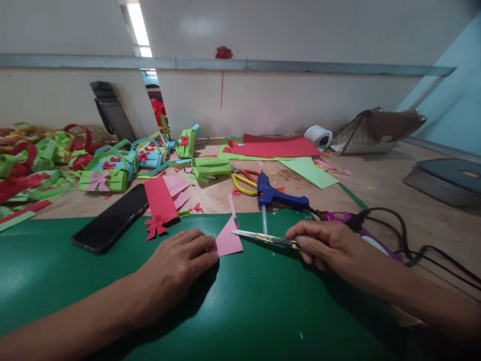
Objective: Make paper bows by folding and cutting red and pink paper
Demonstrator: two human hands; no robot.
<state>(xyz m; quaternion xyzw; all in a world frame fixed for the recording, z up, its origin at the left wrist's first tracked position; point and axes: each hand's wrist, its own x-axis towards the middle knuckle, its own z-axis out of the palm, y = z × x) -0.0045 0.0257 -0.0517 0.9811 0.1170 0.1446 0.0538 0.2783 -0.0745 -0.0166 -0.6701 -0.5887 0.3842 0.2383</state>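
A small folded piece of pink paper (230,240) lies on the green mat (259,311). My left hand (184,265) is closed on its left corner, fingertips pinching it against the mat. In my right hand (326,245) is a slim utility knife (276,240), gripped near its end. The blade points left, and its tip appears to reach the paper's right edge. Just beyond the knife lies a blue glue gun (270,193) with a clear stick out of its back. A red paper flower (156,227) rests past my left hand, touching a red paper strip (161,198).
A black phone (112,218) lies at the mat's left. Several small paper baskets (103,179) crowd the back left. Yellow-handled pliers (244,185) and red sheets (270,145) lie behind the glue gun. Black cables (398,220) run at right, near a handbag (376,133).
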